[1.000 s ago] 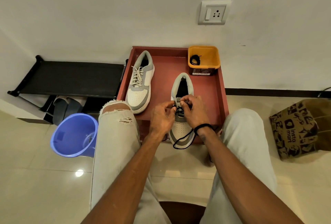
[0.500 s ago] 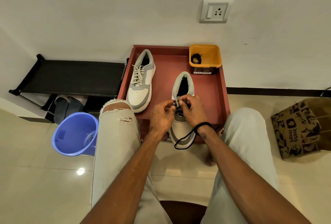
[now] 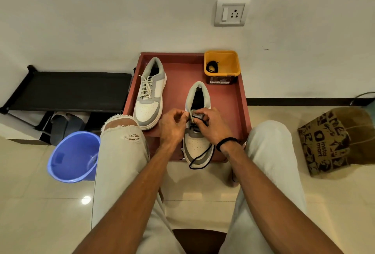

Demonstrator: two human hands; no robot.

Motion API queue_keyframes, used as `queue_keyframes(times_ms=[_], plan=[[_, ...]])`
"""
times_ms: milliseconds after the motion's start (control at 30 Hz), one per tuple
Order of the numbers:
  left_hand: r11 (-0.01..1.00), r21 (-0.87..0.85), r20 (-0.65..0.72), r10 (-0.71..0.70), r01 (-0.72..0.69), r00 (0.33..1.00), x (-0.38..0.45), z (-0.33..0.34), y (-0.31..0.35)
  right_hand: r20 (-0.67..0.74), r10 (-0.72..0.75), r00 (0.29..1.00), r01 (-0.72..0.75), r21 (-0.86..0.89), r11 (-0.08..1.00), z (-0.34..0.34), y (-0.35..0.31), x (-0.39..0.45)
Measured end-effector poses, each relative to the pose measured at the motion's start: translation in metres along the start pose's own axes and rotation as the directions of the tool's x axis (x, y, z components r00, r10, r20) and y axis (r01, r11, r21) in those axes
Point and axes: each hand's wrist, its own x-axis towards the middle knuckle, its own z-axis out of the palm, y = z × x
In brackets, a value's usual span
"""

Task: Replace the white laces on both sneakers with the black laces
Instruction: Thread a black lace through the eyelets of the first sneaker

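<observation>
Two grey and white sneakers stand on a red tray (image 3: 227,99). The left sneaker (image 3: 149,93) still carries white laces. The right sneaker (image 3: 197,132) has a black lace (image 3: 199,159) partly threaded, its loose end looping over the toe and off the tray's front edge. My left hand (image 3: 172,127) pinches the sneaker's left eyelet edge. My right hand (image 3: 212,126) pinches the black lace at the eyelets; a black band circles that wrist. A second black lace (image 3: 212,67) lies coiled in a yellow tub (image 3: 229,61) at the tray's back right.
A blue bucket (image 3: 74,156) stands on the floor by my left knee. A black shoe rack (image 3: 69,89) with slippers under it is at the left. A brown paper bag (image 3: 332,142) sits at the right. The wall with a socket (image 3: 231,12) is right behind the tray.
Both hands stay on the right sneaker's eyelets, with small finger movements on the black lace. The view has shifted slightly.
</observation>
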Motion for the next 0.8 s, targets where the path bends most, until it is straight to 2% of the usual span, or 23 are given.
queue_keyframes(times_ms=[67,167,233,300,433,667,800], plan=[[0.999,-0.040,-0.036,-0.023,0.022,0.999,0.001,-0.002,0.003,0.011,-0.003,1.000,0.004,-0.071,0.997,-0.009,0.000,-0.004],[0.959,-0.272,-0.106,-0.105,0.073,0.989,0.004,-0.014,0.007,0.034,0.003,0.999,0.003,-0.182,0.983,-0.019,0.002,-0.010],[0.928,-0.361,-0.091,-0.131,0.090,0.987,0.006,-0.022,0.005,0.060,0.017,0.998,-0.004,-0.211,0.977,-0.022,0.000,-0.013],[0.947,-0.305,-0.039,-0.118,0.100,0.992,0.004,-0.025,0.001,0.060,0.025,0.998,-0.011,-0.213,0.977,-0.022,-0.003,-0.016],[0.999,-0.037,0.044,-0.014,0.015,0.999,-0.003,-0.015,-0.003,0.021,0.035,0.999,-0.031,-0.166,0.986,-0.020,-0.009,-0.021],[0.998,-0.040,0.057,-0.037,0.039,0.998,0.002,0.006,-0.001,-0.005,0.048,0.999,-0.048,-0.258,0.965,-0.022,-0.008,-0.024],[0.999,-0.034,0.024,0.011,-0.010,1.000,0.002,0.004,0.001,-0.012,0.047,0.999,-0.048,-0.312,0.949,-0.025,-0.006,-0.024]])
